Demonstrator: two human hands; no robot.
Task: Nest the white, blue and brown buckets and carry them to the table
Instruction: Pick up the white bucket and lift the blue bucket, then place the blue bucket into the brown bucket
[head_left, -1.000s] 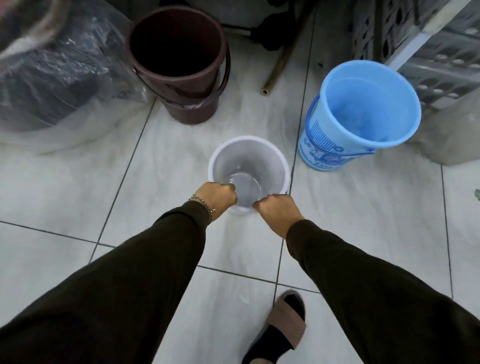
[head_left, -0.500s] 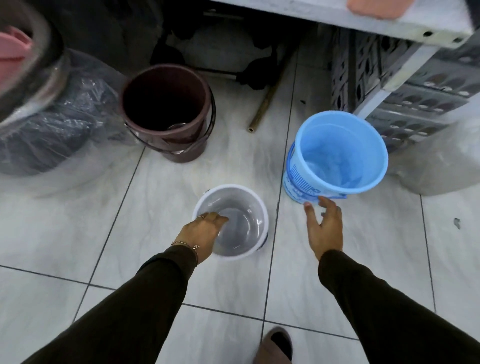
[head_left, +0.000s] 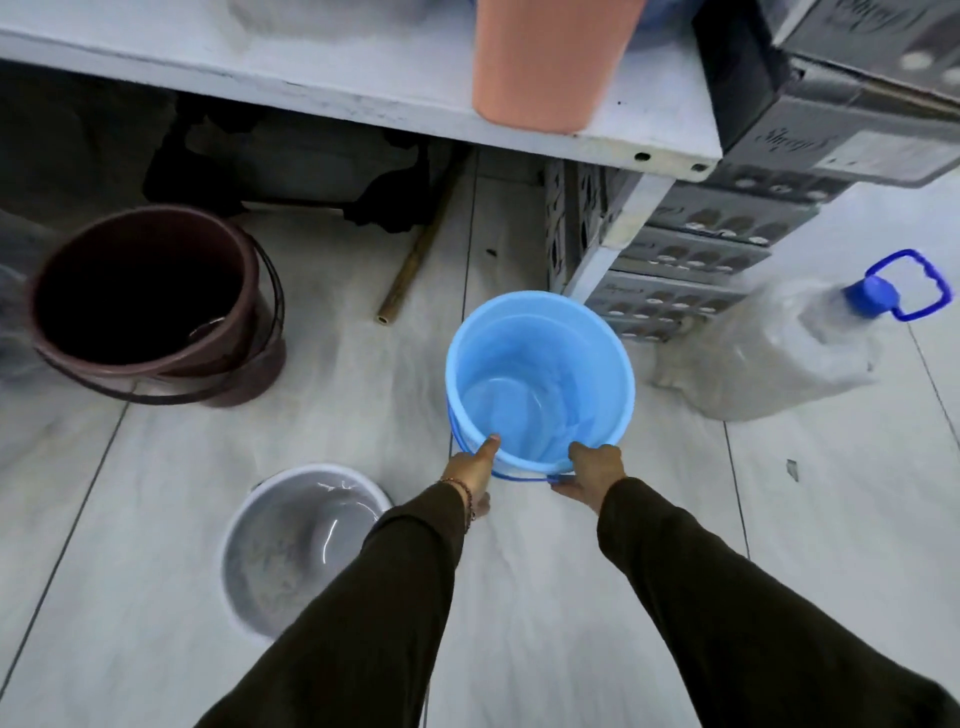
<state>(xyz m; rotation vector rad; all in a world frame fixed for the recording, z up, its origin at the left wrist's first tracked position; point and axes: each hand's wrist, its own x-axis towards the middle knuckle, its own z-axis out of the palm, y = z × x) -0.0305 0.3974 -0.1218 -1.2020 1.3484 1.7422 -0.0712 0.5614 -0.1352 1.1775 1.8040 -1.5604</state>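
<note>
Down on the tiled floor (head_left: 519, 597), seen from the head camera, the blue bucket (head_left: 540, 374) stands upright and open, and it serves as the landmark for everything else. Both hands grip its near rim: the left hand (head_left: 470, 475) is clamped there with the thumb hooked over the edge into the bucket and the fingers outside the wall, and the right hand (head_left: 592, 475) is closed on the rim just beside it, thumb on top, fingers underneath against the thin blue wire handle (head_left: 519, 477) that hangs down the near side. Dark sleeves (head_left: 727, 597) cover both arms, and a bracelet (head_left: 465, 499) sits on the left wrist.

The white bucket (head_left: 291, 551) stands on the floor to the near left of the blue one, apart from it and touched by neither hand (its right edge is hidden behind the left sleeve). The brown bucket (head_left: 150, 306) stands well to the left of the blue bucket and a little further away, its handle folded down against its side.

Beyond the blue bucket runs the edge of a white table (head_left: 363, 88), with an orange container (head_left: 545, 62) standing on it. Grey crates (head_left: 691, 254) are stacked just behind and to the right of the blue bucket, and a large clear jug with a blue cap (head_left: 872, 296) lies further right. A brownish pipe (head_left: 415, 260) lies on the floor behind and to the left.
</note>
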